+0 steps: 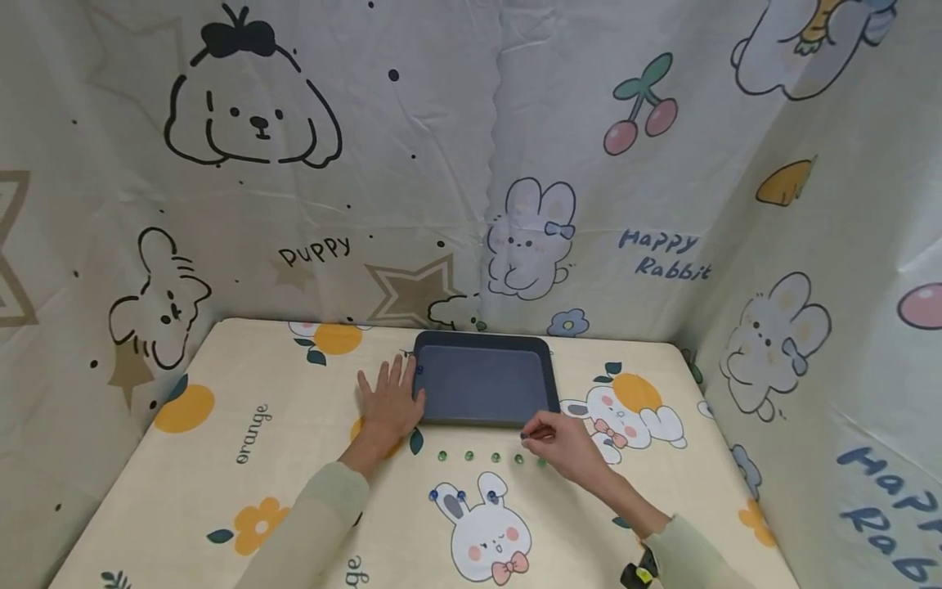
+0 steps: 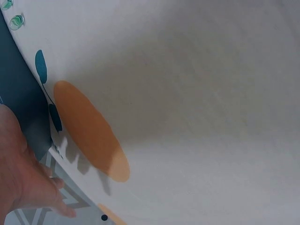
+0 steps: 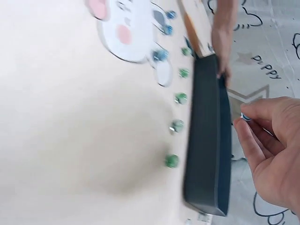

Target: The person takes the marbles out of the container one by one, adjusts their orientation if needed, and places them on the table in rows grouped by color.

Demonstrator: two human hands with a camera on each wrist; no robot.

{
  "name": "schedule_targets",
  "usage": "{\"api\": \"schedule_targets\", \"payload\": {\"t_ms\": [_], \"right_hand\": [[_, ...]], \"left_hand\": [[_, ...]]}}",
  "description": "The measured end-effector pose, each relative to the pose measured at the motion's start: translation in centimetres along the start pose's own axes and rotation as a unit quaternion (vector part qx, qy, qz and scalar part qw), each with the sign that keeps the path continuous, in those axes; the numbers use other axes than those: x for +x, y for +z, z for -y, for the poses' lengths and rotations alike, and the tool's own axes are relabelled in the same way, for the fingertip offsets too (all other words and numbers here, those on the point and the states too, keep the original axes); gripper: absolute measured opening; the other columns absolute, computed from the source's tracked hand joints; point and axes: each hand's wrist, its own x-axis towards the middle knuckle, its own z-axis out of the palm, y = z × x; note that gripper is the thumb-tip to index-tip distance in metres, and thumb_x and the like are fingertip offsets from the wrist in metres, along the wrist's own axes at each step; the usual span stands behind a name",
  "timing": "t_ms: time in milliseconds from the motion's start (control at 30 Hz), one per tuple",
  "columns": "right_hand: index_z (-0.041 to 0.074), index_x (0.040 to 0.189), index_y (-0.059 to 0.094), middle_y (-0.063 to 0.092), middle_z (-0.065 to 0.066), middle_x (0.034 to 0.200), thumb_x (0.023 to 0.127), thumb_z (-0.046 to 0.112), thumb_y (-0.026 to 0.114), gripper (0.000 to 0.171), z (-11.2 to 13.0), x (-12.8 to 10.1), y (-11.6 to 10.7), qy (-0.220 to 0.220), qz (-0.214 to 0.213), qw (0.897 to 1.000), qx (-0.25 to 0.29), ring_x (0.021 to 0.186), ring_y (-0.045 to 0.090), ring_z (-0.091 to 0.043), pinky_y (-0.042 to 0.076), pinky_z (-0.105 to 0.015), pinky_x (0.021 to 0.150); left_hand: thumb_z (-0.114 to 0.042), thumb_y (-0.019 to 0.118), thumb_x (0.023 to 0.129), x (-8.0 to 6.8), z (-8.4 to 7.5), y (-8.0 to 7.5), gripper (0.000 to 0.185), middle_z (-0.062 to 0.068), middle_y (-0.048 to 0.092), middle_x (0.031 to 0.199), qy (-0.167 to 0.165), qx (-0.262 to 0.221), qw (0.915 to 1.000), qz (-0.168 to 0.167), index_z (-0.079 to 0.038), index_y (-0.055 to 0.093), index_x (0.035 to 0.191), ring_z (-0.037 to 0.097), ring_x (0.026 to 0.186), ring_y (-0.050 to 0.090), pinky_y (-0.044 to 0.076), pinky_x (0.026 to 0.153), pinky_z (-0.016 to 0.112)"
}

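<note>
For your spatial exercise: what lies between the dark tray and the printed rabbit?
In the head view, a row of green marbles lies between the tray and rabbit.

Marbles lie before the tray.

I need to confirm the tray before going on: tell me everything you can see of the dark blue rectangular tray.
The dark blue rectangular tray has rounded corners, a raised rim and a flat, matte floor that looks bare. It lies level on the printed tablecloth, near the back curtain. The left hand rests flat beside its left edge, fingers touching the rim. The right hand hovers at its front right corner, pinching a small glass marble. A row of green marbles lies just in front.
</note>
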Motion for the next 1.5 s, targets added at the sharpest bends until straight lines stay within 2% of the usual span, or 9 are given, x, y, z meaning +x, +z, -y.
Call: {"api": "schedule_targets", "payload": {"t_ms": [200, 400, 800, 1500], "right_hand": [[0.009, 0.090, 0.072, 0.070, 0.004, 0.088, 0.084, -0.002, 0.076, 0.014, -1.0, -2.6, 1.9, 0.007, 0.028, 0.999, 0.015, 0.081, 0.066, -0.009, 0.056, -0.020, 0.072], [0.011, 0.088, 0.071, 0.070, 0.004, 0.087, 0.084, -0.002, 0.075, 0.014, -1.5, -3.8, 3.2, 0.000, 0.048, 0.999, 0.020, 0.078, 0.064, -0.006, 0.057, -0.022, 0.071], [0.013, 0.089, 0.071, 0.066, 0.008, 0.084, 0.082, -0.004, 0.073, 0.018, -2.1, -4.6, 4.7, 0.024, 0.066, 0.997, -0.017, 0.074, 0.060, -0.004, 0.055, -0.023, 0.068], [0.014, 0.088, 0.069, 0.065, 0.010, 0.083, 0.081, -0.005, 0.074, 0.021, -2.4, -4.7, 5.4, 0.023, 0.070, 0.997, -0.019, 0.073, 0.060, -0.004, 0.055, -0.021, 0.067]], "left_hand": [[-0.044, 0.043, 0.102, -0.2, -0.1, 0.1, 0.071, 0.017, 0.017, 0.164, 0.001, -0.009, 1.0000, -0.002, -0.010, 0.020, 0.160, 0.039, 0.149, 0.017, 0.000, 0.112, 0.071], [-0.044, 0.042, 0.102, -0.1, 0.0, 0.3, 0.071, 0.016, 0.017, 0.164, -0.003, -0.005, 1.0000, -0.007, -0.011, 0.020, 0.160, 0.038, 0.149, 0.016, -0.002, 0.112, 0.070], [-0.045, 0.041, 0.102, 0.2, 0.1, 0.4, 0.071, 0.017, 0.016, 0.164, -0.001, -0.005, 1.0000, -0.001, -0.011, 0.018, 0.161, 0.038, 0.149, 0.016, -0.003, 0.112, 0.070], [-0.045, 0.042, 0.102, 0.2, 0.1, 0.3, 0.072, 0.017, 0.016, 0.164, -0.005, -0.007, 1.0000, 0.002, -0.012, 0.018, 0.161, 0.038, 0.149, 0.017, -0.003, 0.112, 0.070]]}}
